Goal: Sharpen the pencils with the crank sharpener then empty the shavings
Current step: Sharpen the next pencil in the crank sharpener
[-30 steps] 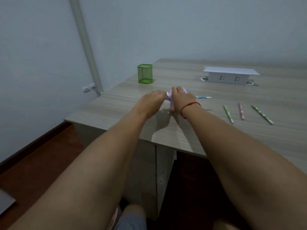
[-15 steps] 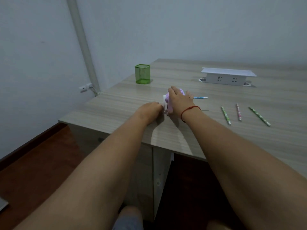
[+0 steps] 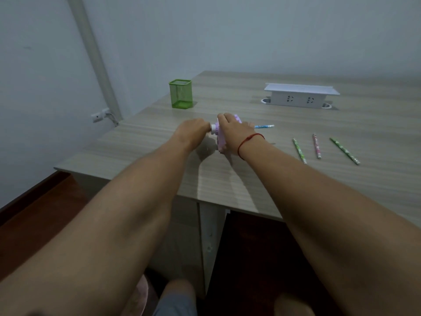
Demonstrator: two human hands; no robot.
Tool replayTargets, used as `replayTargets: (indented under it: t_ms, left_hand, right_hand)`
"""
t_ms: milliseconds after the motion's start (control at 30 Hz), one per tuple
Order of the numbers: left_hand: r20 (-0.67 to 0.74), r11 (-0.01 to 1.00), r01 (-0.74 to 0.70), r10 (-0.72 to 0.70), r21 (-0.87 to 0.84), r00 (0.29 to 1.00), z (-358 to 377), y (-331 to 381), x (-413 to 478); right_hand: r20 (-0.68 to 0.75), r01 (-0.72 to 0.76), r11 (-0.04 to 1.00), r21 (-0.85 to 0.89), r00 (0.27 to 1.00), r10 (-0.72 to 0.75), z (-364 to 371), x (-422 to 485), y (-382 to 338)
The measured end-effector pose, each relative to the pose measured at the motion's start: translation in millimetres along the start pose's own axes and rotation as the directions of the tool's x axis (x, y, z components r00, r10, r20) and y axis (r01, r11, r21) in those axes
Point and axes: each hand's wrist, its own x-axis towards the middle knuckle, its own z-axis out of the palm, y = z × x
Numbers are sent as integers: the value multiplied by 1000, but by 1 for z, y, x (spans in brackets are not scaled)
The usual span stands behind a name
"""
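Our right hand (image 3: 234, 133) clamps its grip over the purple sharpener (image 3: 220, 137) near the table's (image 3: 250, 179) left middle; our left hand (image 3: 193, 131) pinches the crank (image 3: 213, 128). A blue pencil (image 3: 264, 126) sticks out rightward; three pencils (image 3: 316, 145) lie farther right.

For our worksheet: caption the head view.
Right hand steadies purple sharpener; left hand grips its crank.

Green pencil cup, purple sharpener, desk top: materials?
Pencil cup: looks like green-coated metal mesh; fine see-through grid, solid rim. Sharpener: likely matte moulded plastic; flat lilac colour, white hub by the left hand, steadied by the right hand. Desk top: pale wood-grain laminate, probably; uniform streaks, thin square edge.
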Motion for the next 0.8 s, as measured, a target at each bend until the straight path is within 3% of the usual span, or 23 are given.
replayTargets:
  t_ms: [367,600,700,800]
  left_hand:
    - [-204,993,-86,68,-81,977,-28,-10,6]
    - [-300,981,-147,103,-127,948,-19,-1,-33]
    - [-248,977,-135,91,-167,964,-5,9,-52]
    - [-104,972,-23,-2,-234,995,16,23,-61]
  right_hand:
    - [68,-36,999,-5,997,36,-5,8,0]
    - [49,-49,999,2,998,49,-1,14,-3]
    - [65,-63,998,-17,996,64,-1,14,-5]
    - [58,-64,998,-6,996,64,1,14,-5]
